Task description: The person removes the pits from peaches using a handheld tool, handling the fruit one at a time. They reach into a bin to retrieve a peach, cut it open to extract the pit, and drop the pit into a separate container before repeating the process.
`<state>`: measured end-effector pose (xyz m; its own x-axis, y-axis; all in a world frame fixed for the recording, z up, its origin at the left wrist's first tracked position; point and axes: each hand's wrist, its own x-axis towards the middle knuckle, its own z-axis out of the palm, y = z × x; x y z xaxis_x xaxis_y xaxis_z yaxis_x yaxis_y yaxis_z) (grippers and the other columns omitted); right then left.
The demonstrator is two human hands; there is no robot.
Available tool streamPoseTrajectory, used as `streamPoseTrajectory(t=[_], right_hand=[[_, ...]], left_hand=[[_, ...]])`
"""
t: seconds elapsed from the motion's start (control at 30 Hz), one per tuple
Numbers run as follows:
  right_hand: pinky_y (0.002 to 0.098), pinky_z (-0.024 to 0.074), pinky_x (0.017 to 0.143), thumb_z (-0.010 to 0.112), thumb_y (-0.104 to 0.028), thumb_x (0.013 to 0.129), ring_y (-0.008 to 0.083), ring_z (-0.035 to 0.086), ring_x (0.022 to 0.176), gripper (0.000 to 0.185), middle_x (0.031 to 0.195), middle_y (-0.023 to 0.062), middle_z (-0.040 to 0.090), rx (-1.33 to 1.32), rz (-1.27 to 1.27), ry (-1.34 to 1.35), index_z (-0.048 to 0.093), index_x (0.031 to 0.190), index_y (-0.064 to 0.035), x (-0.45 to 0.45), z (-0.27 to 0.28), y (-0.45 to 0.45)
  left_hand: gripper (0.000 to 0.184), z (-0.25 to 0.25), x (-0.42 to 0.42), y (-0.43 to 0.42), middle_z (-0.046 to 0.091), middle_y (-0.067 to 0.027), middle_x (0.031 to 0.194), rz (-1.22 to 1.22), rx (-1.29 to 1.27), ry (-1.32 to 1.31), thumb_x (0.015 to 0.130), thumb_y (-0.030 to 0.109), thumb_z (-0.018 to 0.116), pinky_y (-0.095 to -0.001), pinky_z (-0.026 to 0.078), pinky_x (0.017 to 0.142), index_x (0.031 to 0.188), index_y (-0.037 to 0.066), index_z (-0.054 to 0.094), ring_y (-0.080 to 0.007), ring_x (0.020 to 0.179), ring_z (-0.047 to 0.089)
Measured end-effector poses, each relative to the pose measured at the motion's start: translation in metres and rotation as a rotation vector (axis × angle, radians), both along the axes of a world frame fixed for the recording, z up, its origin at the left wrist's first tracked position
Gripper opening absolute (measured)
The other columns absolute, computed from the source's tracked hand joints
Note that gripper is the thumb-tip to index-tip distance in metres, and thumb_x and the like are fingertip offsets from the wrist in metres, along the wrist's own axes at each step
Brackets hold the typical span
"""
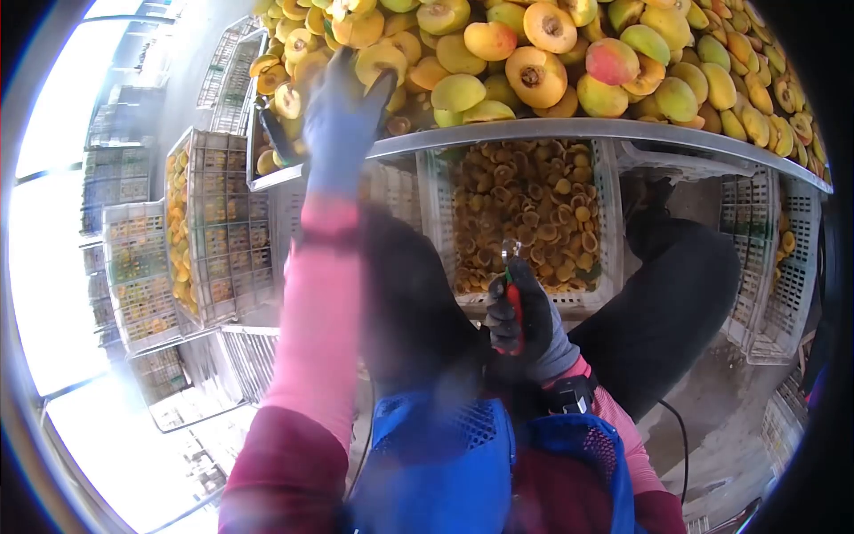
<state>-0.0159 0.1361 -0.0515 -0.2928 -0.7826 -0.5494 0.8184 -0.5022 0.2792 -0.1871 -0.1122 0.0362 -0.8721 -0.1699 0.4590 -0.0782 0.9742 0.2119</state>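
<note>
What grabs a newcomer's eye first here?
Probably the big heap of yellow-orange fruit, some cut open, behind the metal rim across the top, with the gloved left grip at its left end. Next, the red-handled tool in the gloved right grip near centre, and just beyond it a crate of brownish, cup-like pieces.

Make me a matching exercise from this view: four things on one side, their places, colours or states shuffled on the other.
Things
1. Left hand
2. Tool
3. Middle crate
4. Trousers

Descriptions
A. Black
B. At the heap of fruit
C. Holds small brown pieces
D. Gripped in the right hand

Right pairs: 1-B, 2-D, 3-C, 4-A
</note>
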Motion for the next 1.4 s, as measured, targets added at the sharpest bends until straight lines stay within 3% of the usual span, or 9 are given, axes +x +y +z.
streamPoseTrajectory(t=[0.13, 0.33, 0.4, 0.47, 0.63, 1.0, 1.17, 1.27, 1.4], right_hand=[[0.022, 0.0297, 0.034, 0.048, -0.048, 0.092, 0.0078, 0.037, 0.038, 0.037, 0.057, -0.0019, 0.045, 0.277, -0.047, 0.159, 0.055, 0.083, -0.0125, -0.012, 0.017, 0.004], [0.0246, 0.0329, 0.032, 0.049, -0.04, 0.094, 0.01, 0.041, 0.038, 0.034, 0.06, 0.0008, 0.049, 0.532, -0.18, 0.555, 0.052, 0.089, -0.0068, -0.023, 0.052, -0.001], [0.024, 0.0395, 0.042, 0.047, -0.027, 0.095, 0.011, 0.048, 0.046, 0.031, 0.071, 0.0046, 0.056, 0.745, -0.163, 0.989, 0.051, 0.107, 0.0016, -0.022, 0.055, -0.008], [0.0238, 0.0428, 0.048, 0.046, -0.022, 0.095, 0.0118, 0.052, 0.051, 0.034, 0.076, 0.0061, 0.059, 0.924, -0.237, 1.448, 0.048, 0.116, 0.0048, -0.019, 0.047, -0.013], [0.0402, 0.0446, 0.064, 0.052, -0.02, 0.089, 0.0362, 0.059, 0.076, 0.027, 0.082, 0.0198, 0.059, 1.003, -0.022, 1.355, 0.051, 0.109, -0.0016, -0.005, 0.044, -0.006], [0.0407, 0.0439, 0.066, 0.051, -0.013, 0.089, 0.0362, 0.057, 0.073, 0.025, 0.082, 0.0185, 0.058, 1.164, -0.213, 1.55, 0.05, 0.111, 0.0003, 0.022, 0.043, -0.004], [0.0258, 0.0342, 0.038, 0.047, -0.04, 0.094, 0.0128, 0.043, 0.044, 0.031, 0.062, -0.0004, 0.046, -0.379, -0.019, 0.422, 0.053, 0.094, -0.0099, 0.012, 0.044, 0.02], [0.0206, 0.0233, 0.03, 0.04, -0.055, 0.092, 0.0064, 0.033, 0.036, 0.043, 0.057, -0.0043, 0.042, -0.632, -0.032, 0.149, 0.047, 0.086, -0.0132, 0.008, 0.049, 0.02], [0.0178, 0.0315, 0.026, 0.036, -0.048, 0.096, 0.0067, 0.038, 0.036, 0.044, 0.053, -0.0008, 0.04, -0.982, -0.219, 0.154, 0.048, 0.087, -0.0068, 0.008, 0.053, 0.014]], left_hand=[[0.054, -0.018, -0.043, -0.012, 0.063, -0.0162, 0.101, -0.009, 0.066, -0.167, 0.072, 0.032, 0.074, -0.0361, 0.048, 0.079, 0.115, 0.006, 0.053, -0.0276, 0.092, 0.063], [0.034, 0.003, 0.078, 0.053, 0.061, -0.0117, 0.104, -0.225, 0.597, -0.322, 0.083, 0.004, 0.062, -0.0275, 0.049, 0.084, 0.113, -0.005, 0.051, -0.0181, 0.093, 0.06], [0.039, -0.005, 0.109, 0.078, 0.059, -0.0136, 0.11, -0.254, 1.116, -0.342, 0.084, 0.005, 0.061, -0.0278, 0.048, 0.087, 0.119, -0.006, 0.049, -0.0176, 0.096, 0.06], [0.036, -0.016, 0.131, 0.091, 0.056, -0.0136, 0.112, -0.137, 1.18, -0.388, 0.088, 0.011, 0.056, -0.0284, 0.047, 0.086, 0.119, -0.006, 0.049, -0.0183, 0.099, 0.057], [0.034, -0.014, 0.145, 0.129, 0.06, -0.0126, 0.097, -0.079, 1.264, -0.21, 0.098, 0.026, 0.042, -0.0273, 0.048, 0.073, 0.109, -0.003, 0.054, -0.0167, 0.086, 0.059], [0.026, -0.001, 0.151, 0.136, 0.062, -0.0096, 0.089, -0.273, 1.21, -0.215, 0.095, 0.017, 0.048, -0.0251, 0.047, 0.071, 0.109, -0.003, 0.056, -0.0132, 0.079, 0.058], [0.026, 0.0, 0.143, 0.124, 0.06, -0.008, 0.091, -0.462, 0.98, -0.308, 0.093, 0.01, 0.043, -0.0223, 0.044, 0.077, 0.11, -0.006, 0.055, -0.0101, 0.086, 0.054], [0.024, -0.006, 0.145, 0.125, 0.064, -0.0101, 0.091, -0.309, 1.155, -0.394, 0.091, 0.017, 0.052, -0.0261, 0.047, 0.073, 0.103, -0.003, 0.058, -0.0143, 0.08, 0.06], [0.03, -0.06, 0.17, 0.11, 0.062, -0.0082, 0.096, -0.389, 1.15, -0.197, 0.092, 0.026, 0.054, -0.0277, 0.047, 0.076, 0.105, -0.001, 0.058, -0.0152, 0.085, 0.059]])
